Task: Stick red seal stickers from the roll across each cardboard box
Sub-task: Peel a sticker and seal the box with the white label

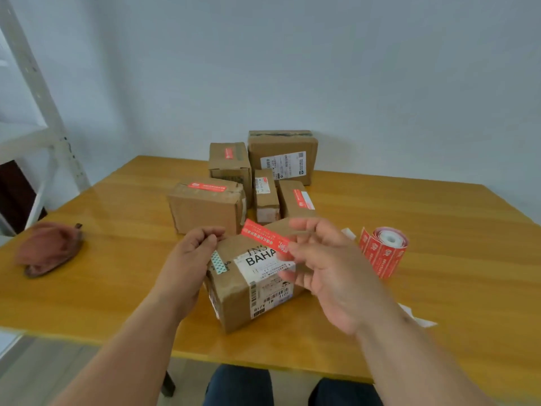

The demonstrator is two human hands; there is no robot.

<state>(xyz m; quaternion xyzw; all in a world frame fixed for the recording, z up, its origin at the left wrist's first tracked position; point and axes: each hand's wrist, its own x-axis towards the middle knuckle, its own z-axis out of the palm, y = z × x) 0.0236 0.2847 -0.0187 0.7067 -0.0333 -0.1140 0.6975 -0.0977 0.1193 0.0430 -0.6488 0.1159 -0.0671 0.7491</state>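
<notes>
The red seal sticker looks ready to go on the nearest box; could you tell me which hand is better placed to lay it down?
The right hand. It pinches the red seal sticker, held just above the nearest box. The left hand hovers curled at the box's left edge, free to smooth the loose end.

A wooden table is filling mid-frame, carrying six cardboard boxes centrally, a sticker roll right, a reddish cloth left.
</notes>
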